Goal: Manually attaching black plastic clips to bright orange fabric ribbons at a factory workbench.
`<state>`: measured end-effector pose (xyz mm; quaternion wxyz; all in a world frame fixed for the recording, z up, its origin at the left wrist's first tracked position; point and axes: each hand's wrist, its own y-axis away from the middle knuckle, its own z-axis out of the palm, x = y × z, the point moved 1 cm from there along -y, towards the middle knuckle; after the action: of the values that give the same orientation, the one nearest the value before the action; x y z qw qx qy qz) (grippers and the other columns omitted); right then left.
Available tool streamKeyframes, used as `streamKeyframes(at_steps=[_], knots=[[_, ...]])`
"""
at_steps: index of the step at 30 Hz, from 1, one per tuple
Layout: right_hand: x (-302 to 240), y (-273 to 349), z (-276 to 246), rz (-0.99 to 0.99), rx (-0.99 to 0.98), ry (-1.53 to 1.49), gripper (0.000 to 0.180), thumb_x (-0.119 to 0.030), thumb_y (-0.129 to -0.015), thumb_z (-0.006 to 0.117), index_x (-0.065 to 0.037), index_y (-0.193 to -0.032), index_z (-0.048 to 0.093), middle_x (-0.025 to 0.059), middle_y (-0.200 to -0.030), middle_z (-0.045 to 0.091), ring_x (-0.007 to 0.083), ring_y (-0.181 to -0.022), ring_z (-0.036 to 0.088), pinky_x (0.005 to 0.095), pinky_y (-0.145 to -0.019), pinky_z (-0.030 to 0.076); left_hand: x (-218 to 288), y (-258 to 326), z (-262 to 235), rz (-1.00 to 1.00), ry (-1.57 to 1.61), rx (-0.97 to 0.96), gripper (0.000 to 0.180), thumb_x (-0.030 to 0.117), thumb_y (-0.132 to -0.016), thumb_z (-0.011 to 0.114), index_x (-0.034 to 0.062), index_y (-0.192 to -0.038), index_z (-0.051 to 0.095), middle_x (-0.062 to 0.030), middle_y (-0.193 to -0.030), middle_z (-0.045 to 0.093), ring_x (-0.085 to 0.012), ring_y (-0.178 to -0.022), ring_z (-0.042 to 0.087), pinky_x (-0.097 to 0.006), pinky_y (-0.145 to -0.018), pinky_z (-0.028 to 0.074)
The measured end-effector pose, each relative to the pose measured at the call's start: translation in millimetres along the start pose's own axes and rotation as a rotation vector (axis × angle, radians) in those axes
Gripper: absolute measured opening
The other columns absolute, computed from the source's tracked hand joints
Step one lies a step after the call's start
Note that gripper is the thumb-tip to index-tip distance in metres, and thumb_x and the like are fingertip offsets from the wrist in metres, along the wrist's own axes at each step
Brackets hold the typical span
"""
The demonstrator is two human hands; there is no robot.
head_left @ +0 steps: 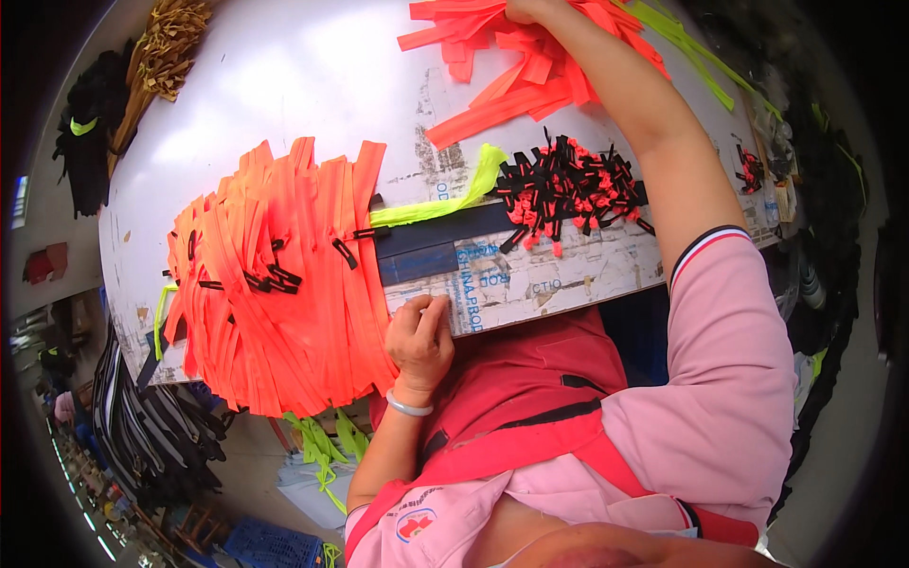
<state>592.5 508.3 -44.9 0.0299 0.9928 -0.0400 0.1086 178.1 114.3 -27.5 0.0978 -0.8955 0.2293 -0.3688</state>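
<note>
My left hand (419, 339) rests at the near table edge with its fingers curled closed; whatever they may hold is hidden. Right beside it lies a wide layered bundle of orange fabric strips (284, 331), several with small black loops (275, 279) on them, its lower ends hanging over the edge. My right arm stretches to the far side, where my right hand (526, 9) touches a loose heap of orange strips (544, 80). The picture's top edge cuts that hand off, and its fingers cannot be made out.
A heap of small black pieces with pink-orange bits (573, 189) lies on the table (312, 76), beside a yellow-green strip (436, 206) and a dark band (445, 232). More yellow-green strips (691, 47) are far right. Brown (170, 47) and black bundles (93, 133) hang far left; a blue crate (270, 541) is below.
</note>
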Motion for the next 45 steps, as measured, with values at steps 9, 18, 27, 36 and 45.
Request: streamKeyframes(at_steps=[9, 18, 27, 36, 45], knots=[[40, 33, -14, -0.388, 0.501, -0.554, 0.032, -0.024, -0.083, 0.057, -0.015, -0.114, 0.057, 0.017, -0.081, 0.065, 0.0326, -0.073, 0.063, 0.0448, -0.065, 0.05, 2, 0, -1, 0.024, 0.024, -0.007, 0.021, 0.001, -0.076, 0.065, 0.0079, -0.095, 0.065, -0.0056, -0.086, 0.06, -0.0241, -0.074, 0.058, -0.034, -0.063, 0.046], [42, 124, -215, -0.239, 0.993, -1.264, 0.008, -0.018, -0.09, 0.055, -0.01, -0.089, 0.057, 0.0034, -0.071, 0.059, 0.0139, -0.063, 0.059, 0.026, -0.056, 0.044, 1, 4, 0, 0.037, 0.031, 0.043, 0.019, 0.0, -0.076, 0.065, 0.0071, -0.094, 0.065, -0.0061, -0.087, 0.06, -0.0245, -0.075, 0.058, -0.035, -0.064, 0.046], [-75, 329, -293, -0.145, 0.083, -2.115, 0.017, -0.022, -0.093, 0.06, -0.006, -0.087, 0.059, 0.0016, -0.069, 0.058, 0.0099, -0.058, 0.056, 0.0248, -0.057, 0.047, -19, 15, -20, -0.258, 0.64, -0.109, 0.015, 0.004, -0.087, 0.063, 0.0036, -0.102, 0.065, -0.0026, -0.085, 0.061, -0.0134, -0.074, 0.057, -0.026, -0.064, 0.046], [-237, 460, -140, -0.239, -0.798, -1.938, 0.029, -0.029, -0.088, 0.065, -0.003, -0.096, 0.055, 0.0043, -0.072, 0.056, 0.0127, -0.055, 0.058, 0.0255, -0.051, 0.049, 16, 8, -102, -0.408, 1.352, -0.552, 0.049, 0.024, -0.085, 0.068, -0.0047, -0.122, 0.055, -0.0141, -0.113, 0.061, -0.0224, -0.087, 0.065, -0.033, -0.071, 0.056], [-278, 474, -111, -0.214, -0.976, -1.87, 0.032, -0.031, -0.088, 0.065, -0.002, -0.098, 0.059, 0.0071, -0.082, 0.061, 0.0174, -0.071, 0.061, 0.027, -0.065, 0.049, 10, 31, -85, -0.578, 1.273, -0.355, 0.037, 0.028, -0.096, 0.051, -0.0034, -0.114, 0.061, -0.0098, -0.112, 0.063, -0.0181, -0.095, 0.062, -0.029, -0.088, 0.048]])
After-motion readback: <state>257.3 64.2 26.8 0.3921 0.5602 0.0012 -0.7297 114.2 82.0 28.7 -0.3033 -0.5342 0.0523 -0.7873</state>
